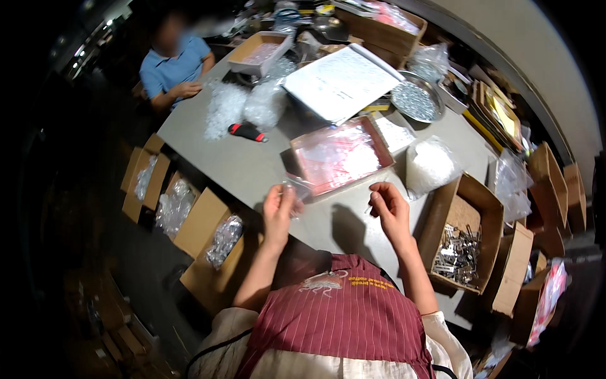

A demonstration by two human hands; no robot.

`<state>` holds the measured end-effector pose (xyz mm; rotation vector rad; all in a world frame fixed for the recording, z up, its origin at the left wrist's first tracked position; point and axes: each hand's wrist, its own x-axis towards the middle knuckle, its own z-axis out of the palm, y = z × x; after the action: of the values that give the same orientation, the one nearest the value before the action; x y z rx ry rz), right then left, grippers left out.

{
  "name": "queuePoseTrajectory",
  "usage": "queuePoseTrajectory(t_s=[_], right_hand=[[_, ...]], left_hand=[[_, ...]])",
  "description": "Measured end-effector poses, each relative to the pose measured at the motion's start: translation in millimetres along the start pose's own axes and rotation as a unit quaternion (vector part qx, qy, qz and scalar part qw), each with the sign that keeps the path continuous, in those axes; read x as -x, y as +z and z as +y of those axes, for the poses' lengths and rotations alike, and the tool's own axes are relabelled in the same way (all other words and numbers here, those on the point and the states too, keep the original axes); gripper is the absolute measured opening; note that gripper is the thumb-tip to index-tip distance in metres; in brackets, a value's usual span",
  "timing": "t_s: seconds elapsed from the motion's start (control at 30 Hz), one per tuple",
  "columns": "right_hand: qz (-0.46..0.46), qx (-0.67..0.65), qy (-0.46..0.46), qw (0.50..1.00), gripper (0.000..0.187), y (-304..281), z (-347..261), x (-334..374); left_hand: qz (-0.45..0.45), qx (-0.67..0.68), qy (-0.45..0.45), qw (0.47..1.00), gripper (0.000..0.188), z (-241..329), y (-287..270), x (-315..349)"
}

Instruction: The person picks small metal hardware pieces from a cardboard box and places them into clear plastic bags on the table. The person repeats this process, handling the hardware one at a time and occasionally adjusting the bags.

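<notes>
Over the table's near edge, my left hand pinches a small clear plastic bag. My right hand is to the right with its fingers drawn together on a small, pale piece too tiny to name. Just beyond both hands lies a shallow cardboard box filled with flat clear bags with red edges. A bulging bag of white pieces stands right of that box. Close to my right forearm is a deep cardboard box with many small metal parts in it.
A red and black tool handle lies near bags of clear pieces. Farther back are a clipboard and a metal bowl of small parts. Open cartons stand below the left edge. Another person sits at the far left.
</notes>
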<state>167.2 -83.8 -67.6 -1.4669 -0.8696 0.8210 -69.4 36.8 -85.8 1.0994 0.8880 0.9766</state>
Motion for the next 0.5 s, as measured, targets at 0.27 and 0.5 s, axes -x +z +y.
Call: queuePoseTrajectory(t_s=[0.27, 0.5], right_hand=[[-0.059, 0.403, -0.198, 0.892, 0.036, 30.5, 31.3, -85.7], [-0.123, 0.492, -0.196, 0.839, 0.035, 58.5, 60.4, -117.3]], left_hand=[[0.18, 0.095, -0.092, 0.975, 0.031, -7.2, -148.6, 14.2], [0.298, 0.222, -0.115, 0.921, 0.04, -60.6, -251.1, 45.8]])
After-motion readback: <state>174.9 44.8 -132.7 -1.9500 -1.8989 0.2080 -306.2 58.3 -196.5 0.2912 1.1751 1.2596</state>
